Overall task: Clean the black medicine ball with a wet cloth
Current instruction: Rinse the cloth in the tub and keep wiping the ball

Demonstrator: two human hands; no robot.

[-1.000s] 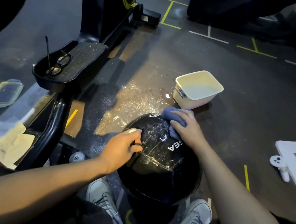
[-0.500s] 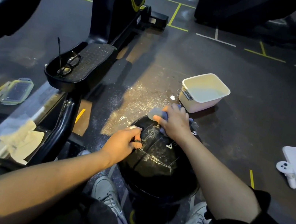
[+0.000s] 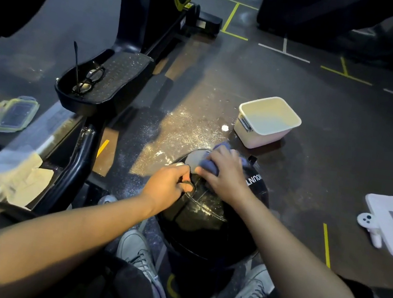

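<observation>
Between the sneakers, the black medicine ball [image 3: 208,217] sits on the floor; right hand [image 3: 227,176] presses the blue cloth [image 3: 209,167] at 12 o'clock, left hand [image 3: 166,187] pinches a seam at 10 o'clock.

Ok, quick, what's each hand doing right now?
Left hand: grips a loop on the black medicine ball.
Right hand: presses the blue cloth on it.

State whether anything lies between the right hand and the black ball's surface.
Only the blue cloth: the right hand presses it onto the top of the ball. The left hand touches the ball directly, fingers curled at a seam.
</observation>
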